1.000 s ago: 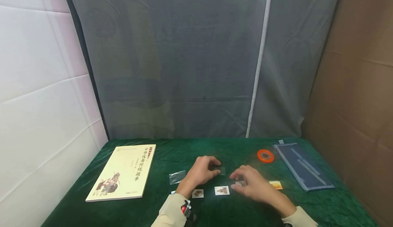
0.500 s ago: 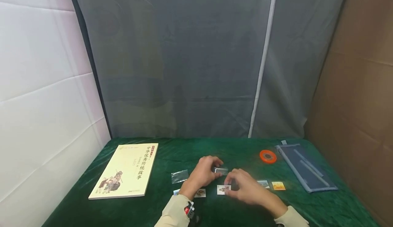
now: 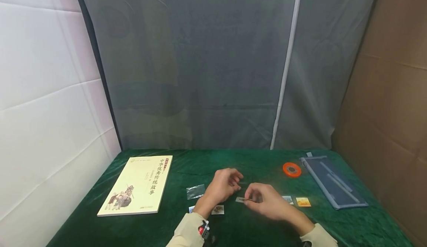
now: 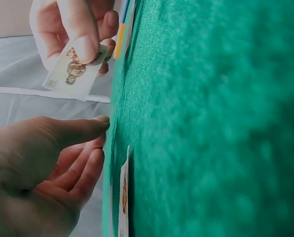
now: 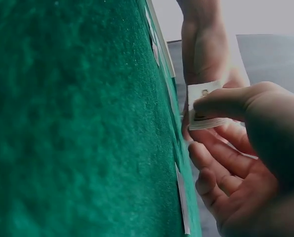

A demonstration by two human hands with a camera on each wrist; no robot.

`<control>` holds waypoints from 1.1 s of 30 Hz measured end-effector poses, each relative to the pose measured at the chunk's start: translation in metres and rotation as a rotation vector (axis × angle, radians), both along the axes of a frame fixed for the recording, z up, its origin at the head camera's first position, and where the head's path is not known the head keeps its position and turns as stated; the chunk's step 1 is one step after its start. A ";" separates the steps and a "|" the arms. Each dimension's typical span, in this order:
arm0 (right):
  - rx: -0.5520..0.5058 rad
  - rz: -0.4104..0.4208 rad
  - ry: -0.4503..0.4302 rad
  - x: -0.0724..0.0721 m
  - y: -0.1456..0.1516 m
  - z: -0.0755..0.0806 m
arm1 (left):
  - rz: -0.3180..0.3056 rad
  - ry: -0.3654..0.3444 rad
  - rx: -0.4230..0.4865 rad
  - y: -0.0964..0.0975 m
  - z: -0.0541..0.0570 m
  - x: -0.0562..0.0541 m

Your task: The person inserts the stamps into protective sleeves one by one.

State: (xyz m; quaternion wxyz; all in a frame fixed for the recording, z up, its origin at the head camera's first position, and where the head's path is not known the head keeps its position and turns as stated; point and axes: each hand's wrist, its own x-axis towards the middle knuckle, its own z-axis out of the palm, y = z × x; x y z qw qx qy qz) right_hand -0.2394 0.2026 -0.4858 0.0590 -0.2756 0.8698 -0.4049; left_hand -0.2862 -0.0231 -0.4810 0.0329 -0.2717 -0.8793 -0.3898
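Observation:
My right hand (image 3: 265, 200) pinches a postage stamp (image 4: 70, 81) between thumb and fingers, just above the green cloth. The stamp's toothed edges and brown printed figure show in the left wrist view. Close on its left, my left hand (image 3: 221, 187) has its thumb and forefinger near together at what looks like the faint edge of a small clear plastic sleeve (image 3: 245, 183); the sleeve is hard to make out. Below the left wrist lie a brown-printed stamp (image 3: 218, 210) and a partly hidden blue one (image 3: 191, 208). Right of the right hand are a bluish stamp (image 3: 287, 200) and a yellow-orange one (image 3: 303, 202).
A cream book (image 3: 136, 185) lies at the left, with a clear plastic bag (image 3: 195, 191) between it and the left hand. Towards the back right are an orange ring-shaped disc (image 3: 291, 170) and a blue zip pouch (image 3: 333, 182). Fabric walls enclose the table.
My right hand has moved left from the bluish stamp and picked up the brown-printed stamp, now raised and tilted. The left hand has taken up the clear sleeve from the cloth.

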 end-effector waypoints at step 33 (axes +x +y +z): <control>-0.488 -0.049 -0.362 0.023 -0.031 -0.017 | 0.150 -0.444 0.585 -0.060 -0.003 0.093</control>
